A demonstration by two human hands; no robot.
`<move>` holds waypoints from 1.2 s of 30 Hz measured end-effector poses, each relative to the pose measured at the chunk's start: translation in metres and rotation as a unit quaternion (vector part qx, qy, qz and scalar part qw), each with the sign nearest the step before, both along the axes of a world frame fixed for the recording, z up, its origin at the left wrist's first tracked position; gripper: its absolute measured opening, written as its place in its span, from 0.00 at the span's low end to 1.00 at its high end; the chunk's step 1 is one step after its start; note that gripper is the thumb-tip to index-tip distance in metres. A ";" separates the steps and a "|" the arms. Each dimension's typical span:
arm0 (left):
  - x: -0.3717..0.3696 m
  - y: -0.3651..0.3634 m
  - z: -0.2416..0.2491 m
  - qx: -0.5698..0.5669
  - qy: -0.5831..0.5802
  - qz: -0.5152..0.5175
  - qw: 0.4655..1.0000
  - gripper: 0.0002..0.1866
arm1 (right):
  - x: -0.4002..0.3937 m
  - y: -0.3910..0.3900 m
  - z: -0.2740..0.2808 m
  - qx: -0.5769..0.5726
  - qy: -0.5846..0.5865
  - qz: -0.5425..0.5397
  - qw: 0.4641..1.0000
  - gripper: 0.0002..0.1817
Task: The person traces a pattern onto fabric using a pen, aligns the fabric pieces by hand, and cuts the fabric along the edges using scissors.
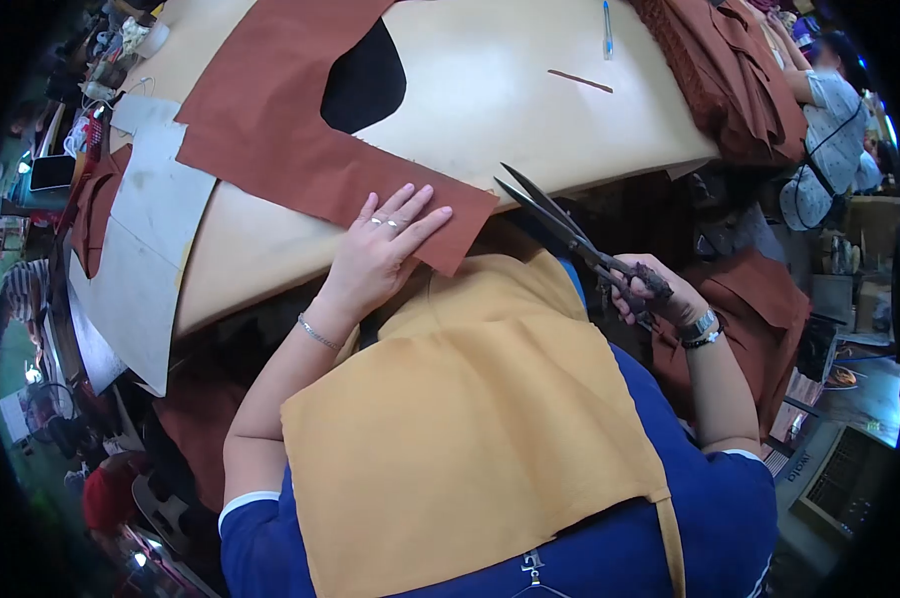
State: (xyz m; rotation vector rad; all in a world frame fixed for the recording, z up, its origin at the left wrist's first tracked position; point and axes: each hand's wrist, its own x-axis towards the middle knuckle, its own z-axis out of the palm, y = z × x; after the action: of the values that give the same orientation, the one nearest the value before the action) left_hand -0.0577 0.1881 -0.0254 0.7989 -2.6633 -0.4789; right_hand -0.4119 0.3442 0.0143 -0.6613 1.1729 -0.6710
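A large piece of rust-brown fabric (270,110) lies across the pale table, and one end of it reaches over the front edge towards my apron. My left hand (395,234) rests flat on this end, fingers stretched and slightly spread. In my right hand (654,289) is a pair of large dark scissors (559,221). Their blades are parted a little and point up and left, with the tips just right of the fabric's corner. Part of the scissor handles is hidden by my fingers. Below both hands is my mustard-yellow apron (470,419).
On the table (490,100) are a blue pen (607,30), a narrow brown scrap (579,80) and a black piece (368,80). Stacked brown fabric (734,80) covers the right end. A grey-white board (146,239) overhangs the left side. Another person (828,120) sits beyond at right.
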 end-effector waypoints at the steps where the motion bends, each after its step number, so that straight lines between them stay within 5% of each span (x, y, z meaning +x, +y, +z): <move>1: 0.000 0.000 -0.001 -0.005 0.005 0.003 1.000 0.32 | 0.000 0.000 0.001 0.010 -0.003 0.004 1.000 0.35; 16: -0.002 0.003 0.000 -0.069 -0.032 -0.007 0.997 0.29 | -0.001 -0.037 -0.002 -0.003 -0.026 0.114 0.993 0.18; 36: -0.002 0.002 -0.002 -0.087 -0.025 -0.007 0.996 0.29 | -0.008 -0.059 0.003 -0.005 0.050 0.174 0.984 0.16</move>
State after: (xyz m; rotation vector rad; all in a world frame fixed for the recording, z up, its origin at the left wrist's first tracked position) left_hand -0.0595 0.1903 -0.0278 0.7505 -2.7116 -0.2284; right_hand -0.4201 0.2847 0.0176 -0.8913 1.1105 -0.3515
